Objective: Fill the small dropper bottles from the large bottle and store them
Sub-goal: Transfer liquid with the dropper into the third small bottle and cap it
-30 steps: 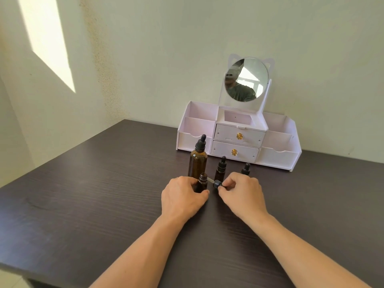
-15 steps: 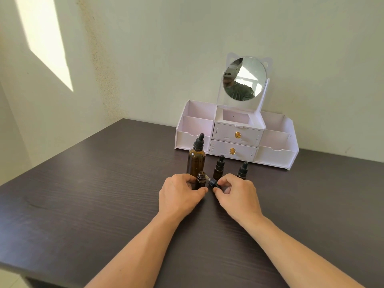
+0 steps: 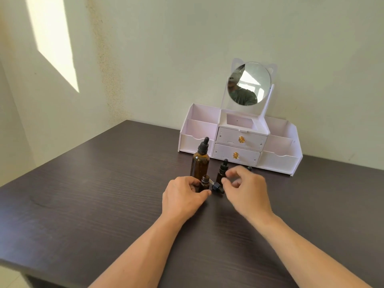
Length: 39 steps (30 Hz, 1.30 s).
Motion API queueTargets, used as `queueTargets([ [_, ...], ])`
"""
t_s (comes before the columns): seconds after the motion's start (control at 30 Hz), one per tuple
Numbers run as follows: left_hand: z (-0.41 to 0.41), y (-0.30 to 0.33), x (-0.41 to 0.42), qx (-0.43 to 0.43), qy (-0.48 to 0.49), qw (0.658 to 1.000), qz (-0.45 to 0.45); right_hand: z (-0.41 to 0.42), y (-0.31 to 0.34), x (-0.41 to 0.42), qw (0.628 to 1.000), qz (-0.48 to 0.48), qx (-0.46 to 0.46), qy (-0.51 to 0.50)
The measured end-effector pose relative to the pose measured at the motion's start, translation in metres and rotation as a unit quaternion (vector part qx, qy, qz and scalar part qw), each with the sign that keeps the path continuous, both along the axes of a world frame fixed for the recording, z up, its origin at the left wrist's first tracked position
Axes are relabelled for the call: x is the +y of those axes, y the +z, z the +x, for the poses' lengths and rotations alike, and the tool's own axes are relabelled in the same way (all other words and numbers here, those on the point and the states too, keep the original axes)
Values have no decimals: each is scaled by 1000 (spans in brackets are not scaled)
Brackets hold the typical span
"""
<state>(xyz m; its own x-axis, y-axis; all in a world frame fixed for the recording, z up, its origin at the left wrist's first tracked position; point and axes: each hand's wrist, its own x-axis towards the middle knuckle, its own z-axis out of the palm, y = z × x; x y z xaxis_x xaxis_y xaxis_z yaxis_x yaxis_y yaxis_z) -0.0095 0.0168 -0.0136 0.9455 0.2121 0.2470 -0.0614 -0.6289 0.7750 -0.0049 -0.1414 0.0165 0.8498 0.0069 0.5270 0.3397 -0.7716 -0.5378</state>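
Dark wood table (image 3: 83,204): runs into pale walls
Organizer (image 3: 241,140): one, white, mirror, two drawers
Large bottle (image 3: 200,163): one, capped
Small bottles: three; left hand (image 3: 182,196) grips the uncapped one (image 3: 204,182)
Dropper cap (image 3: 217,187): one, lying beside it
Right hand (image 3: 247,190): loose, empty

A dark wood-grain table (image 3: 83,204) stands against a pale wall (image 3: 166,48) that bears a slanted patch of sunlight (image 3: 54,42). A round mirror (image 3: 249,83) in a white frame with cat ears rises near the back edge.
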Motion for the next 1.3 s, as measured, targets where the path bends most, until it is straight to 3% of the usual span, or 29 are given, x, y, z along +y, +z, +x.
queueTargets([
  [0.13, 1, -1, 1, 6, 4, 1000, -1, 19, 39, 17, 995, 76, -34, 50],
  [0.27, 1, -1, 1, 7, 1, 1000, -2, 38, 68, 36, 988, 115, 26, 97],
  [0.37, 2, -1, 2, 7, -5, 1000, 0, 47, 69, 45, 986, 120, 63, 93],
  [0.57, 3, -2, 2, 9, -10, 1000, 0, 52, 65, 52, 986, 139, 32, 84],
  [1.03, 2, -2, 2, 10, -11, 1000, 5, 53, 72, 54, 994, 69, -18, 79],
  [1.3, 3, -2, 1, 6, -6, 1000, 1, 52, 83, 52, 992, 75, -19, 97],
])
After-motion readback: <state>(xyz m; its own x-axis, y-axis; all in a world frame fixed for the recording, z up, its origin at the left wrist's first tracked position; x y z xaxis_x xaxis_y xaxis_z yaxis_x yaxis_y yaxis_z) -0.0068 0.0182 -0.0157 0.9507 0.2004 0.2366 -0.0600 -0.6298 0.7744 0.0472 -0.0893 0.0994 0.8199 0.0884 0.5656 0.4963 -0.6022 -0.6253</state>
